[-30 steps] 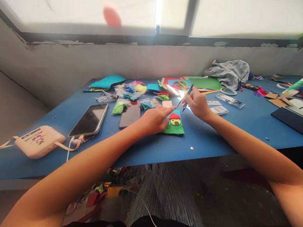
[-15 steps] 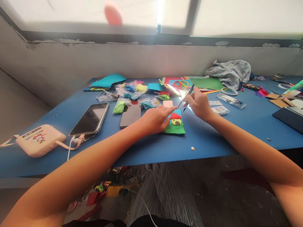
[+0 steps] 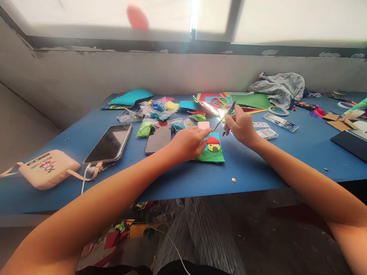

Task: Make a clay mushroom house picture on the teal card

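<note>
The left hand (image 3: 187,143) lies flat on the blue counter (image 3: 258,164), fingers pressed together and stretched forward, with the fingertips resting on the left edge of a small clay picture (image 3: 211,149). This picture sits near the middle of the counter, between the two hands: a green base with a light blue upper part, and on it a little yellow house with a red roof. The right hand (image 3: 242,126) hovers just behind and to the right of the picture, its fingers pinching a thin blue pen-like tool (image 3: 226,113) that slants up and away, its lower tip pointing toward the left hand's fingertips.

To the left lie two dark smartphones (image 3: 110,144), the nearer one wired to a pale pink power bank (image 3: 47,169). Behind them are small plastic bags of coloured clay (image 3: 160,110). Further back are sheets of coloured paper (image 3: 250,100) with scissors (image 3: 218,101) on top, a roll of tape (image 3: 278,110) and a crumpled cloth (image 3: 279,88).
</note>
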A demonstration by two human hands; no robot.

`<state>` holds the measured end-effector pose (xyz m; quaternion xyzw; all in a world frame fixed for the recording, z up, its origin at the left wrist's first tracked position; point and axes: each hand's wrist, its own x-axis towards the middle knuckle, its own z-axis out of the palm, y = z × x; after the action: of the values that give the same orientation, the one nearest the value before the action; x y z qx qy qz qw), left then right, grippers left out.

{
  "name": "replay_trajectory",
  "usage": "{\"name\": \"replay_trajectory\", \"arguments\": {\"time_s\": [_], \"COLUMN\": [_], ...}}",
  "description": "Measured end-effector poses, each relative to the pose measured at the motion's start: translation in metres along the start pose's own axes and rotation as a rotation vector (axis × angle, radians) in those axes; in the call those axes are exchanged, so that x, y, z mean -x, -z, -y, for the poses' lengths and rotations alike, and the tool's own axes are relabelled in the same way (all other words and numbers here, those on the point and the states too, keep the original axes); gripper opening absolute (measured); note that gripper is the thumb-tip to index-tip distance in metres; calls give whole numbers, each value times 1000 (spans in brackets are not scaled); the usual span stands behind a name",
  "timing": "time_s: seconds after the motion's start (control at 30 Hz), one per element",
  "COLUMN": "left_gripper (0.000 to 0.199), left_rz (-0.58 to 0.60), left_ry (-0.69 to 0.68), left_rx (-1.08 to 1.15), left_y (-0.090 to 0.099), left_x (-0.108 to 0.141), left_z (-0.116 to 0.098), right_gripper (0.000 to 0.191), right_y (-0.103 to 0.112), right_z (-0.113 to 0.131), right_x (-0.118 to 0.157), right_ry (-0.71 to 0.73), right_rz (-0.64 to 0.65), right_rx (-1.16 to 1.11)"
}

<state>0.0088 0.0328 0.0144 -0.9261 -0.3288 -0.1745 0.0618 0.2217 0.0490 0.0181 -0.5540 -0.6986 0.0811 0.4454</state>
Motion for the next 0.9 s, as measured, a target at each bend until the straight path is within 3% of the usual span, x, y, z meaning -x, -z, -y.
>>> {"name": "replay_trajectory", "arguments": {"time_s": [0.13, 0.23, 0.4, 0.67, 0.9], "left_gripper": [31, 30, 25, 20, 22], "left_rz": [-114, -172, -159, -112, -95], "left_ry": [2, -29, -27, 141, 176], "left_rx": [-33, -44, 10, 570, 680], "left_y": [-5, -5, -3, -4, -4], "left_x": [0, 0, 0, -3, -4], "left_z": [2, 3, 2, -3, -4], "right_gripper": [16, 23, 33, 30, 27], "right_y": [1, 0, -3, -4, -6], "right_z": [6, 10, 12, 4, 6], "right_x": [4, 9, 13, 11, 12], "right_ry": [59, 115, 206, 327, 419], "right_rz": [57, 104, 114, 60, -35], "right_rx": [-10, -19, -47, 45, 88]}}
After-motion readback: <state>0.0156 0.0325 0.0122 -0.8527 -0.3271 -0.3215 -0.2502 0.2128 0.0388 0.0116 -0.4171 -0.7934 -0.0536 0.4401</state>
